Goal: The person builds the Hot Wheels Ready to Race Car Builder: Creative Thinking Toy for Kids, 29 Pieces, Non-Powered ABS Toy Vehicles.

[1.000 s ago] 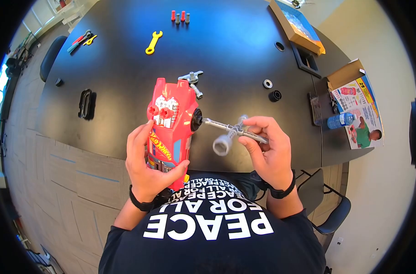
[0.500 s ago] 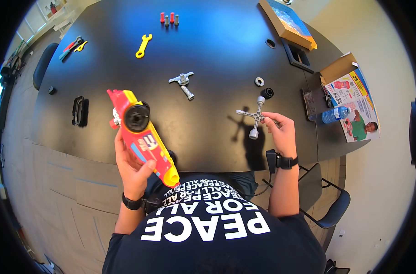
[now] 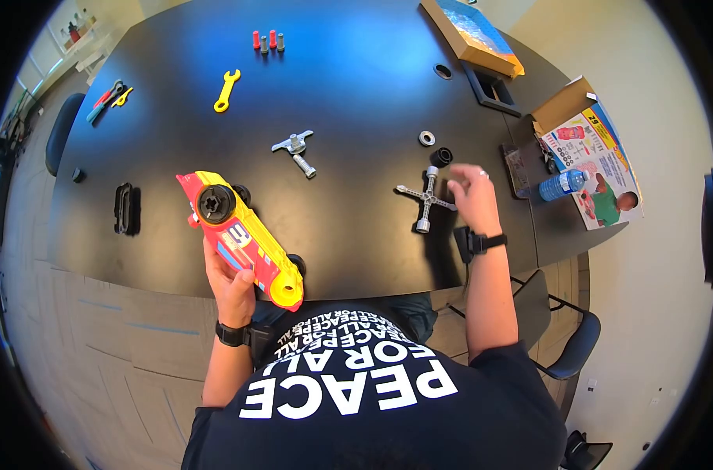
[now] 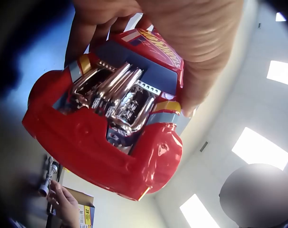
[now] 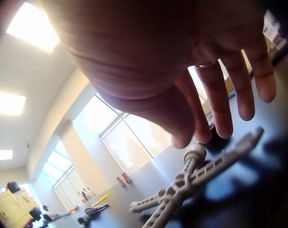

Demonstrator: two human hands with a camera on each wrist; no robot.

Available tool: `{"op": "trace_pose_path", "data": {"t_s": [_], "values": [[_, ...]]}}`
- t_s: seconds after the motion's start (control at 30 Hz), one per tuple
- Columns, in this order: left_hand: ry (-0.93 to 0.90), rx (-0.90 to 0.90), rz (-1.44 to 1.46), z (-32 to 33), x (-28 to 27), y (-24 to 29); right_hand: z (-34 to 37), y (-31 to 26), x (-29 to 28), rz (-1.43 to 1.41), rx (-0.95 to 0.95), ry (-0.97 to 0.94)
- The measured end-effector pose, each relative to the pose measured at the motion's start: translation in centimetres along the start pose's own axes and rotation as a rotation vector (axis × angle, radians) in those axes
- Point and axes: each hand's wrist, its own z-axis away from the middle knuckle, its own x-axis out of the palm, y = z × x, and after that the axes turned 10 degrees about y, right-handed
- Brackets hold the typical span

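Observation:
My left hand (image 3: 232, 283) grips a red and yellow toy car (image 3: 251, 243), tilted so a black wheel (image 3: 215, 204) and its yellow underside show. In the left wrist view the car's red end and chrome engine (image 4: 113, 97) show below my fingers. A grey cross-shaped wrench (image 3: 427, 199) lies on the table. My right hand (image 3: 475, 200) hovers just right of it, holding nothing, its fingers relaxed. The right wrist view has the wrench (image 5: 177, 187) below the fingertips (image 5: 223, 130). Beyond that hand sits a black wheel (image 3: 441, 156), with a grey ring (image 3: 427, 138) near it.
Mid-table lie a grey wing-shaped piece (image 3: 294, 143) and a grey bolt (image 3: 304, 165). Farther off are a yellow wrench (image 3: 227, 91), several red and grey pegs (image 3: 273, 39) and tools (image 3: 108, 102). At right stand a water bottle (image 3: 562, 186) and a printed box (image 3: 599, 157); a black piece (image 3: 123, 208) lies left.
The cross wrench has gone from my right hand onto the table, and that hand has let go. My left hand has moved the car away from it and turned it, showing the wheels and underside.

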Motion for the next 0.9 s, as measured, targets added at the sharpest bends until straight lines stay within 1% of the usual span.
{"op": "trace_pose_path", "data": {"t_s": [0.03, 0.1, 0.13, 0.2, 0.23, 0.3, 0.37, 0.43, 0.5, 0.57, 0.63, 0.7, 0.73, 0.9], "values": [[-0.004, 0.0, 0.001, 0.0, 0.0, -0.2, -1.3, 0.2, 0.4, 0.001, 0.002, 0.004], [-0.002, -0.016, -0.045, -0.1, 0.0, -0.4, -3.6, 0.8, 1.6, 0.016, -0.328, 0.151], [-0.005, -0.014, -0.044, -0.2, 0.0, -0.5, -4.2, 1.2, 2.3, 0.017, -0.328, 0.155], [0.004, -0.024, -0.039, -0.2, 0.0, -0.7, -5.1, 1.7, 3.9, 0.055, -0.338, 0.041], [0.01, -0.021, -0.036, -0.2, 0.0, -0.6, -5.2, 1.9, 4.0, 0.054, -0.345, 0.038], [-0.003, -0.039, 0.037, -0.2, 0.1, -0.5, -5.6, 2.2, 4.2, 0.108, -0.331, -0.069], [0.004, -0.022, 0.022, -0.3, 0.0, -0.9, -5.1, 0.0, 2.9, 0.098, -0.269, 0.028], [-0.013, -0.034, 0.015, -0.6, 0.3, -0.8, -3.5, -5.5, 0.7, -0.358, 0.11, -0.032], [-0.033, -0.048, 0.02, -0.9, 0.6, -0.9, -1.1, -8.4, 0.5, -0.751, 0.011, -0.1], [-0.042, -0.038, -0.012, -1.1, 0.9, -0.9, 2.2, -13.2, -0.4, -0.989, -0.079, -0.29], [-0.029, -0.018, -0.039, -1.2, 1.3, -1.0, 5.0, -16.5, -0.6, -1.057, -0.233, -0.496], [-0.009, -0.049, -0.088, -1.3, 1.6, -0.8, 6.0, -17.9, 0.7, -1.003, -0.5, -0.534], [-0.019, -0.035, -0.097, -1.5, 1.5, -1.0, 6.2, -19.0, 0.7, -0.977, -0.539, -0.545], [-0.017, -0.026, -0.087, -1.3, 1.8, -0.8, 7.3, -20.2, 1.8, -0.978, -0.519, -0.617]]}}
